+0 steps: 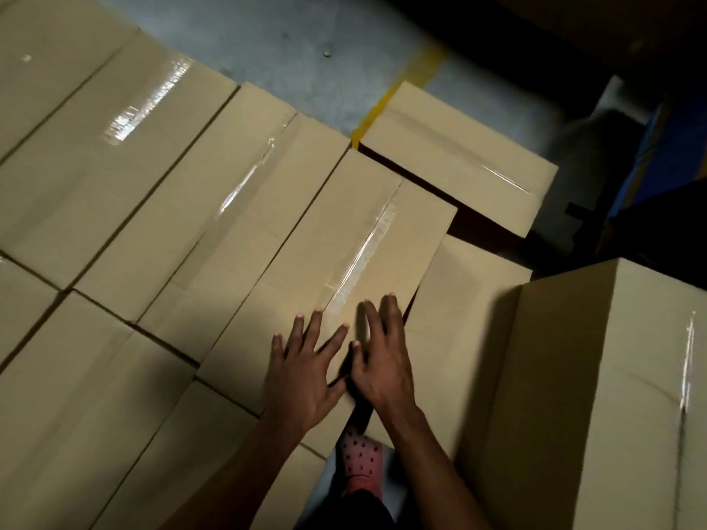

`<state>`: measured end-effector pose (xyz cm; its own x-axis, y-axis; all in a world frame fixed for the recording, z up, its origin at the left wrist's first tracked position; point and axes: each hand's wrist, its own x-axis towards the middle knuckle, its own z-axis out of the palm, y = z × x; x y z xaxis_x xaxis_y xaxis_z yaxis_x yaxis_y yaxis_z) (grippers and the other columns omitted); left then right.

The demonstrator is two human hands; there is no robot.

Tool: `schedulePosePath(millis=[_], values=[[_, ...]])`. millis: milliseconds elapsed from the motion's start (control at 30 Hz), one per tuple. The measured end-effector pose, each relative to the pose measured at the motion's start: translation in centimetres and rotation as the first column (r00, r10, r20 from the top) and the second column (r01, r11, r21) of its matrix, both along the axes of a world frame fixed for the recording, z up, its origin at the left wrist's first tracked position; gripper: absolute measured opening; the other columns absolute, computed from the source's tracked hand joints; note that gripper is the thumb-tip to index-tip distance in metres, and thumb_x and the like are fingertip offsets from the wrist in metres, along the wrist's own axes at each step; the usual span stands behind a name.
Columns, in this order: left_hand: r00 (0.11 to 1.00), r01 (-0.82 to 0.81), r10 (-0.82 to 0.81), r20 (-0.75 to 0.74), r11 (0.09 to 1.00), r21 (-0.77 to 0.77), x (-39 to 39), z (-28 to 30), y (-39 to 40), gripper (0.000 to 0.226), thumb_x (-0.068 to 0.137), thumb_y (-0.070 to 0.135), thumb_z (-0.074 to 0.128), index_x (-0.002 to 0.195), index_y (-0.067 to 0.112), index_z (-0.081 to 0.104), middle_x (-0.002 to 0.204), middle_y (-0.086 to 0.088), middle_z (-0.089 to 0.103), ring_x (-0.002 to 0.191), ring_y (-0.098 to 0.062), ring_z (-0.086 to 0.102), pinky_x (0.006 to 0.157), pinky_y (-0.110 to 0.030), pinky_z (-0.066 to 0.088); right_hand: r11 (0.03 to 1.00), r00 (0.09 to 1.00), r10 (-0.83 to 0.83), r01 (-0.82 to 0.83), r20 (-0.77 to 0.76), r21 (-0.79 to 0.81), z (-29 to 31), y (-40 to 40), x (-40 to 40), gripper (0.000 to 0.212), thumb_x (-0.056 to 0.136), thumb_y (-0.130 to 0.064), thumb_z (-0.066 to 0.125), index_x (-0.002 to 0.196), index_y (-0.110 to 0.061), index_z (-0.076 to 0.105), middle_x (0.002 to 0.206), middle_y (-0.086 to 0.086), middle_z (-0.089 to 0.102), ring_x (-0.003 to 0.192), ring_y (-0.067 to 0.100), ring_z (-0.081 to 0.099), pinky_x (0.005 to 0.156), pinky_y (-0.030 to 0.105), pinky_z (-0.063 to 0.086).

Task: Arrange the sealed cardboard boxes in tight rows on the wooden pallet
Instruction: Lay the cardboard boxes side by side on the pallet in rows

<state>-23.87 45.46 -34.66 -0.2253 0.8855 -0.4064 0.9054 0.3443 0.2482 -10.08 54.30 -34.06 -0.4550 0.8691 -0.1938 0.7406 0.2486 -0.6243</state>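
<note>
Both hands lie flat with fingers spread, gripping nothing: the left hand (302,371) and right hand (382,357) press the near end of a long tan taped cardboard box (329,269), which sits last in a tight row of matching sealed boxes (153,185).

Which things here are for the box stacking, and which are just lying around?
For the job: the box under both hands, left hand, right hand, row of taped boxes, skewed box, tall box.

Just around: yellow floor line, pink shoe.
</note>
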Motion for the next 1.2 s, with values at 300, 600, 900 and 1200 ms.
schedulePosePath(millis=[300,600,900,1200], values=[[0.992,-0.107,0.118,0.048,0.975,-0.195,-2.0,5.9,-2.0,0.079,0.100,0.063,0.039,0.166,0.040,0.002,0.175,-0.002,-0.012,0.162,-0.029,-0.003,0.128,-0.054,0.007,0.936,0.811,0.350,-0.288,0.469,-0.199,2.4,0.9,-1.4,0.102,0.080,-0.058,0.039,0.167,-0.023,0.002,0.173,0.021,-0.002,0.158,0.047,-0.004,0.129,0.055,0.005],[0.922,-0.376,0.379,0.085,0.925,-0.047,-8.9,9.3,-15.3,0.082,0.078,0.073,0.052,0.154,0.047,0.042,0.163,0.001,0.044,0.145,-0.033,0.050,0.107,-0.059,0.049,0.913,0.731,0.407,-0.346,0.547,-0.216,5.8,0.0,-5.6,0.097,0.074,-0.079,0.032,0.161,-0.042,0.012,0.169,0.008,0.004,0.151,0.038,0.021,0.111,0.050,0.041],[0.798,-0.599,0.579,0.164,0.735,0.317,-17.0,16.1,-26.8,0.075,0.096,0.070,0.037,0.164,0.049,0.013,0.175,0.004,0.011,0.161,-0.021,0.014,0.128,-0.041,0.013,0.865,0.870,0.493,-0.491,0.007,0.103,15.3,-15.8,-20.0,0.082,0.097,-0.047,0.059,0.166,-0.034,0.016,0.175,0.009,-0.004,0.157,0.045,0.011,0.122,0.055,0.026],[0.811,-0.571,0.545,0.214,0.655,0.496,-24.1,28.9,-38.4,0.079,0.100,0.059,0.039,0.166,0.041,0.000,0.175,0.007,0.003,0.162,-0.017,0.004,0.128,-0.042,0.011,0.881,0.902,0.422,-0.382,-0.094,0.280,33.5,-31.9,-27.7,0.082,0.100,-0.043,0.057,0.167,-0.032,0.011,0.175,0.000,-0.007,0.161,0.032,0.003,0.125,0.046,0.020]])
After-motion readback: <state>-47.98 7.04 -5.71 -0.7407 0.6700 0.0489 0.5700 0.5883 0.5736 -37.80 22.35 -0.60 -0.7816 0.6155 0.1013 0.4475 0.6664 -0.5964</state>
